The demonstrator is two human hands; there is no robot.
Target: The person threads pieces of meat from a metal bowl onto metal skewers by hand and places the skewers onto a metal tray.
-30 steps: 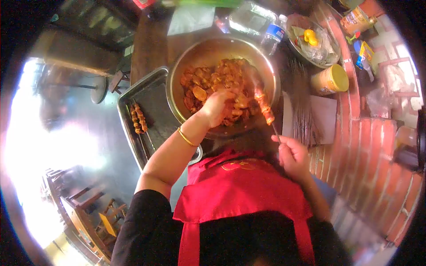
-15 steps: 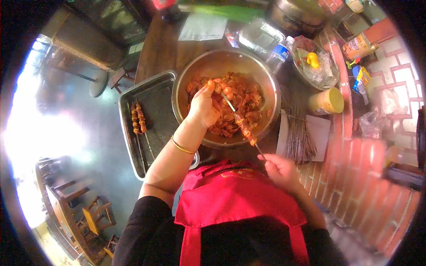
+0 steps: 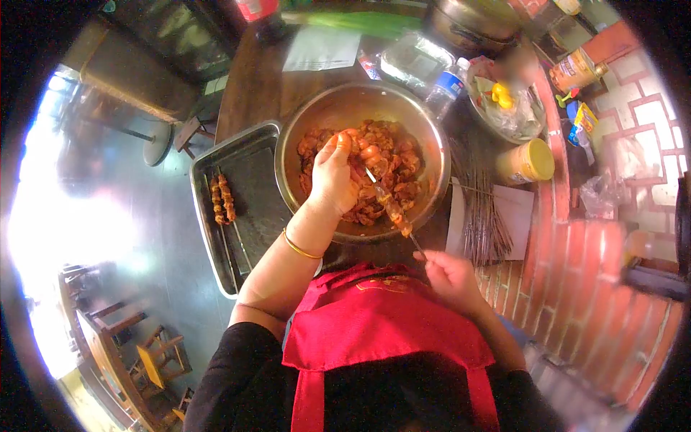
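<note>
Over the steel bowl [image 3: 433,189] of red marinated meat [image 3: 403,155], my left hand [image 3: 335,173] pinches a piece of meat at the tip of a skewer. My right hand [image 3: 448,277] is closed on the lower end of that skewer [image 3: 419,248], below the bowl's near rim. Pieces of meat are threaded on the skewer [image 3: 394,210] between my hands, and its bare pointed tip shows near my left fingers. Left of the bowl, two loaded skewers [image 3: 227,198] lie in a dark metal tray [image 3: 263,173].
Bare skewers [image 3: 486,223] lie on white paper [image 3: 512,216] at the right. Beyond are a yellow-lidded jar [image 3: 531,160], a bowl with plastic bags [image 3: 529,119], a water bottle [image 3: 448,85] and a large pot [image 3: 468,25]. Brickwork [image 3: 583,266] runs along the right.
My left hand has come up from the meat pile with a piece and now meets the skewer tip. My right hand has moved left and down, bringing the skewer over the bowl.
</note>
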